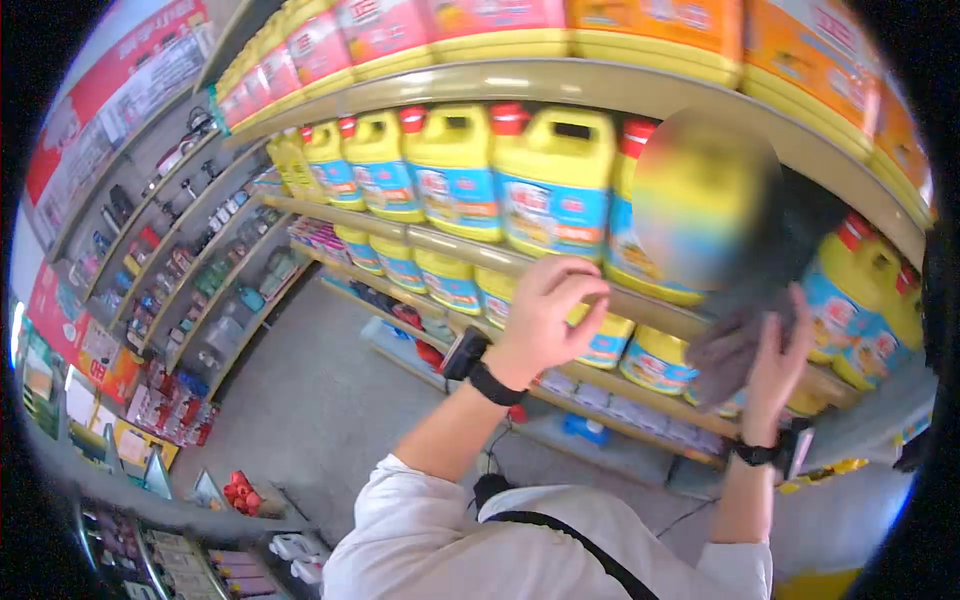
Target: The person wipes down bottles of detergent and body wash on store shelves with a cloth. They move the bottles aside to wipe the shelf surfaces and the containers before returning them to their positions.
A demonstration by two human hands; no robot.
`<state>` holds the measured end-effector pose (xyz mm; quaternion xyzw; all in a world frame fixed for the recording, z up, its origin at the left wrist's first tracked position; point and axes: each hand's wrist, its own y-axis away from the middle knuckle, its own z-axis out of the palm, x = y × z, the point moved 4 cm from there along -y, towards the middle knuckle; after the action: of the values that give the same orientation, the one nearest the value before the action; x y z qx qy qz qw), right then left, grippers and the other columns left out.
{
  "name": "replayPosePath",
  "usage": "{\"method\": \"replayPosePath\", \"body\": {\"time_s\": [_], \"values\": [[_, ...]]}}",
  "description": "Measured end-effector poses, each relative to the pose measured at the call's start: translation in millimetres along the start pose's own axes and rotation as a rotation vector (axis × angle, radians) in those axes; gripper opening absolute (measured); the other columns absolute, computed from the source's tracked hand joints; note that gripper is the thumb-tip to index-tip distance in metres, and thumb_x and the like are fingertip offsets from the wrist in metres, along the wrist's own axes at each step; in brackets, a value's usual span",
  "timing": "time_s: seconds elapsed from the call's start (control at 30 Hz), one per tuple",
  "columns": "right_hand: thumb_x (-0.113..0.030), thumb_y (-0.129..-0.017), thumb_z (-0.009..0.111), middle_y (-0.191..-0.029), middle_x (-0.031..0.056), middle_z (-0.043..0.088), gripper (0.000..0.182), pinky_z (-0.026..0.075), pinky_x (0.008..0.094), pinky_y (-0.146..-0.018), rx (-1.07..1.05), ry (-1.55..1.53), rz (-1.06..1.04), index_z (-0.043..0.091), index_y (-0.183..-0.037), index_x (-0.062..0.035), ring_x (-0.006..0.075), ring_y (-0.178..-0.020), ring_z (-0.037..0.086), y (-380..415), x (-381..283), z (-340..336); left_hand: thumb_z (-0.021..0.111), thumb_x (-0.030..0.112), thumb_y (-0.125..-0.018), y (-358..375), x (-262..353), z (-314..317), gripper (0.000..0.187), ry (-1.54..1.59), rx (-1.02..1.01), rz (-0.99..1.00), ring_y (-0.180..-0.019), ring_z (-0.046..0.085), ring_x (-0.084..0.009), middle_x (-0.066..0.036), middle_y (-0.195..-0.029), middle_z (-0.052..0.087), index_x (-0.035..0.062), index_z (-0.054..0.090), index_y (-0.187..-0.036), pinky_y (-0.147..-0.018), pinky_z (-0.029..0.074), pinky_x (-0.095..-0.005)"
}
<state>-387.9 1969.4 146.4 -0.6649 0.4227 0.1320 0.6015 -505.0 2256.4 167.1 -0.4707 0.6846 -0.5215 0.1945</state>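
Observation:
My left hand (557, 312) is raised before the middle shelf, fingers loosely bent and the thumb a little apart from them. Nothing shows in it. Just behind stands a yellow jug (556, 180) with a blue label and a red cap. My right hand (778, 360), to the right, presses its fingers against a crumpled grey-purple cloth (725, 362), partly smeared by motion. Above the cloth, an oval blur covers most of another yellow jug (655, 285). To its right a dark gap separates it from more yellow jugs (850, 300).
An upper shelf edge (480, 80) runs above my hands, bearing pink-labelled and orange-labelled jugs (650, 30). Smaller yellow jugs (447, 280) stand on the shelf below. Side shelves (190, 230) with bottles are at left, beyond the grey floor (300, 390).

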Motion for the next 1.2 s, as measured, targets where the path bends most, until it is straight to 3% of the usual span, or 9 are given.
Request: {"method": "replayPosePath", "body": {"time_s": [0.13, 0.27, 0.43, 0.63, 0.73, 0.87, 0.93, 1.03, 1.2], "values": [[-0.021, -0.098, 0.052, -0.142, 0.0117, 0.05, 0.044, 0.029, 0.0365, -0.113, 0.114, -0.045, 0.045, 0.05, -0.137, -0.0016, 0.024, -0.129, 0.046, -27, 18, 24, 0.071, 0.001, -0.073, 20, -78, -60, 0.019, 0.089, 0.041, -0.031, -0.09, 0.062, -0.0306, -0.011, -0.097, 0.065, 0.0071, 0.065, -0.09, -0.078, 0.051, -0.0383], [-0.03, -0.1, 0.049, -0.143, 0.0104, 0.049, 0.049, 0.029, 0.0359, -0.112, -0.041, -0.098, 0.119, 0.049, -0.139, -0.0008, 0.0225, -0.13, 0.045, -54, 86, 21, 0.073, 0.002, -0.072, 42, -147, -118, 0.023, 0.083, 0.072, -0.088, -0.091, 0.062, -0.0318, -0.013, -0.097, 0.064, 0.0056, 0.064, -0.093, -0.08, 0.05, -0.0397], [-0.038, -0.102, 0.045, -0.137, 0.0094, 0.05, 0.052, 0.03, 0.0338, -0.111, 0.043, -0.595, 0.542, 0.047, -0.14, -0.0029, 0.022, -0.124, 0.047, -40, 77, 67, 0.074, 0.009, -0.073, 60, -225, -176, 0.029, -0.007, 0.186, -0.167, -0.091, 0.059, -0.0334, -0.015, -0.097, 0.062, 0.0057, 0.062, -0.1, -0.08, 0.049, -0.0422], [-0.04, -0.1, 0.053, -0.093, 0.0018, 0.057, 0.028, 0.046, 0.033, -0.084, 0.265, -0.434, 0.452, 0.059, -0.1, -0.0124, 0.0181, -0.088, 0.052, -14, 26, 75, 0.071, 0.01, -0.078, 114, -276, -184, 0.037, -0.008, 0.221, -0.414, -0.103, 0.054, -0.0269, -0.012, -0.108, 0.057, 0.0023, 0.054, -0.11, -0.092, 0.043, -0.0392], [-0.028, -0.106, 0.04, -0.131, 0.0096, 0.057, 0.044, 0.033, 0.0317, -0.107, 0.052, -0.16, 0.439, 0.051, -0.134, 0.0034, 0.018, -0.123, 0.047, -26, 4, 90, 0.07, 0.009, -0.078, 94, -268, -172, 0.038, 0.039, 0.142, -0.332, -0.106, 0.052, -0.0297, -0.014, -0.11, 0.055, 0.0034, 0.052, -0.111, -0.093, 0.041, -0.0408], [-0.031, -0.105, 0.041, -0.126, 0.0089, 0.059, 0.045, 0.035, 0.0323, -0.105, -0.02, -0.214, 0.38, 0.054, -0.128, 0.0054, 0.0176, -0.119, 0.049, -23, 12, 97, 0.075, 0.015, -0.074, 68, -252, -158, 0.041, -0.16, 0.056, -0.074, -0.108, 0.051, -0.0351, -0.018, -0.112, 0.054, 0.0058, 0.054, -0.108, -0.094, 0.04, -0.0457], [-0.034, -0.105, 0.041, -0.124, 0.0076, 0.06, 0.046, 0.036, 0.0322, -0.104, -0.027, 0.114, 0.25, 0.054, -0.127, 0.0042, 0.0169, -0.115, 0.051, -19, 66, 77, 0.078, 0.019, -0.073, 56, -244, -151, 0.042, -0.201, 0.042, -0.036, -0.109, 0.051, -0.0343, -0.017, -0.114, 0.054, 0.0077, 0.055, -0.107, -0.094, 0.041, -0.0462], [-0.037, -0.105, 0.038, -0.13, 0.0109, 0.055, 0.049, 0.035, 0.0336, -0.104, -0.03, -0.217, 0.52, 0.05, -0.135, -0.0001, 0.0201, -0.12, 0.047, -16, 86, 80, 0.08, 0.02, -0.071, 37, -231, -135, 0.043, -0.153, 0.09, -0.024, -0.109, 0.052, -0.0336, -0.015, -0.115, 0.054, 0.0099, 0.057, -0.105, -0.092, 0.042, -0.0465], [-0.033, -0.105, 0.038, -0.14, 0.0098, 0.048, 0.05, 0.03, 0.0334, -0.11, 0.007, -0.219, 0.374, 0.043, -0.141, 0.001, 0.0192, -0.127, 0.044, -22, 107, 67, 0.08, 0.017, -0.068, 23, -236, -123, 0.041, -0.033, 0.114, 0.012, -0.11, 0.051, -0.0338, -0.014, -0.116, 0.053, 0.0105, 0.058, -0.102, -0.092, 0.042, -0.0474]]}}
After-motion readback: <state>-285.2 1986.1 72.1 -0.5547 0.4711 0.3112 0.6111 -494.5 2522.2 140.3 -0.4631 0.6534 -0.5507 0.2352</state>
